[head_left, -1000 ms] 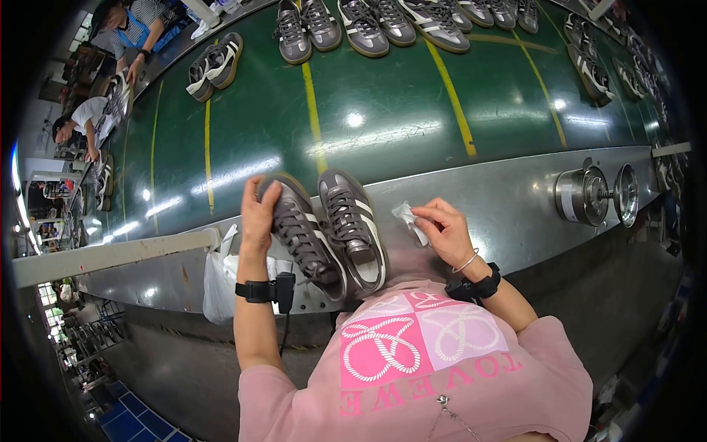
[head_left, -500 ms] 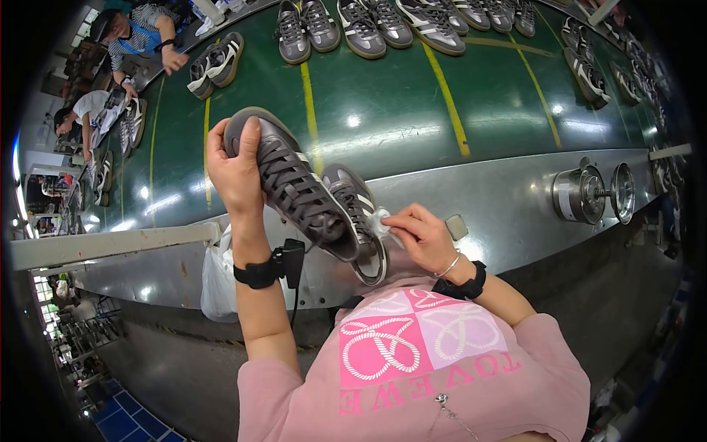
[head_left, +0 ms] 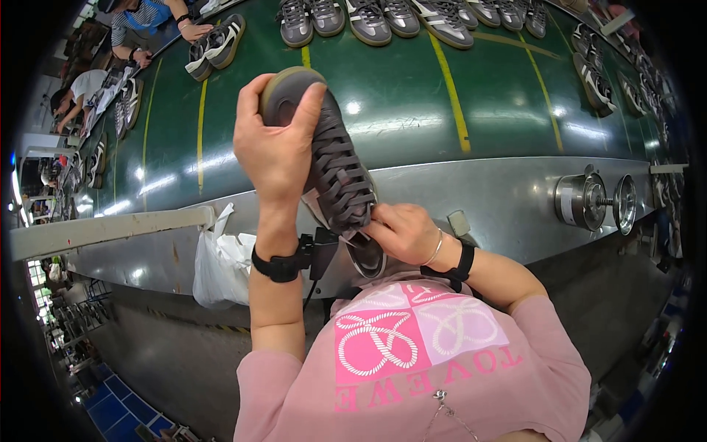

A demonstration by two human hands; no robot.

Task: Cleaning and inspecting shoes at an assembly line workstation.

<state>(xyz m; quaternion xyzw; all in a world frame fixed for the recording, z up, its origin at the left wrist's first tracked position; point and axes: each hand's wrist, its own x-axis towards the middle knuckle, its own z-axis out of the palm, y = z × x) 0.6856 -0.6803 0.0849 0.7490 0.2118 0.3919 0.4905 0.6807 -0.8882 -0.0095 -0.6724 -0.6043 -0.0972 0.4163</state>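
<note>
My left hand (head_left: 283,140) grips a dark grey sneaker (head_left: 340,166) by its toe, thumb on the upper and fingers round the gum-coloured sole. The shoe is tilted up, with its dark laces facing right. At its collar end, my right hand (head_left: 403,232) is closed in a pinch against the shoe. The white wad seen in those fingers earlier is mostly hidden now. A second sneaker (head_left: 370,261) sits below, partly covered by the first shoe and my right hand, close to my shirt.
Pairs of sneakers (head_left: 368,22) line the far side of the green belt (head_left: 398,118). A metal ledge (head_left: 486,195) carries a small pale block (head_left: 458,222) and a round steel container (head_left: 582,199). A white plastic bag (head_left: 221,269) hangs beside a rail (head_left: 110,232). A co-worker's hand (head_left: 196,32) touches shoes (head_left: 215,48).
My left hand has moved right and turned the sneaker more upright. My right hand has come to the shoe's collar, hiding the white wad. A co-worker's hand has reached the far-left shoes.
</note>
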